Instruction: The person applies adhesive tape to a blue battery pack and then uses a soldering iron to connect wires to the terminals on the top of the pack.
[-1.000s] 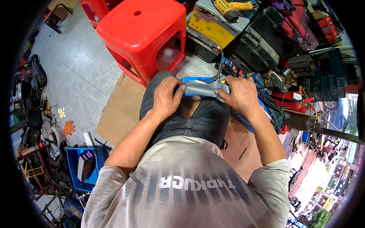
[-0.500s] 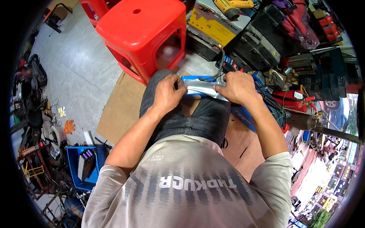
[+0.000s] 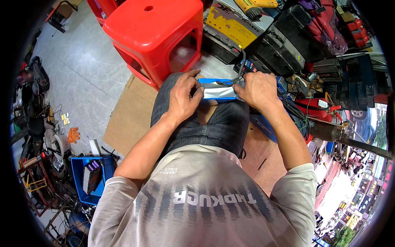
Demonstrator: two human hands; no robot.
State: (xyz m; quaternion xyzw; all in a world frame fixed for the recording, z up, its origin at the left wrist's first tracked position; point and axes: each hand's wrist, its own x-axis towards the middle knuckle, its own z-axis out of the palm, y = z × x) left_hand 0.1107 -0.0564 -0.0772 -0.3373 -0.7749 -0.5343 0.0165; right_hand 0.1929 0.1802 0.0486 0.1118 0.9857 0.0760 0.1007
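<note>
A flat blue block (image 3: pixel 218 98) rests across my thighs, its blue edges showing above and below a shiny silver strip (image 3: pixel 218 91). The strip lies along the block's upper face. My left hand (image 3: pixel 184 94) is closed at the left end of strip and block, thumb and fingers curled there. At the opposite end my right hand (image 3: pixel 259 89) is closed, its thumb pressed on the strip. Its fingers are partly hidden behind the hand. A dark cable (image 3: pixel 242 61) with a yellow tip rises from the block's far side.
A red plastic stool (image 3: pixel 154 26) stands ahead on the left, by a cardboard sheet (image 3: pixel 129 117). Black cases (image 3: pixel 284 43) and a yellow-and-grey box (image 3: pixel 232 25) are ahead on the right. At lower left sits a blue bin (image 3: pixel 78 162); an orange glove (image 3: pixel 73 135) lies near it.
The silver strip, slanting past the block's near right edge before, now lies straight along it. My left fingers have spread a little, and the cable has shifted upright.
</note>
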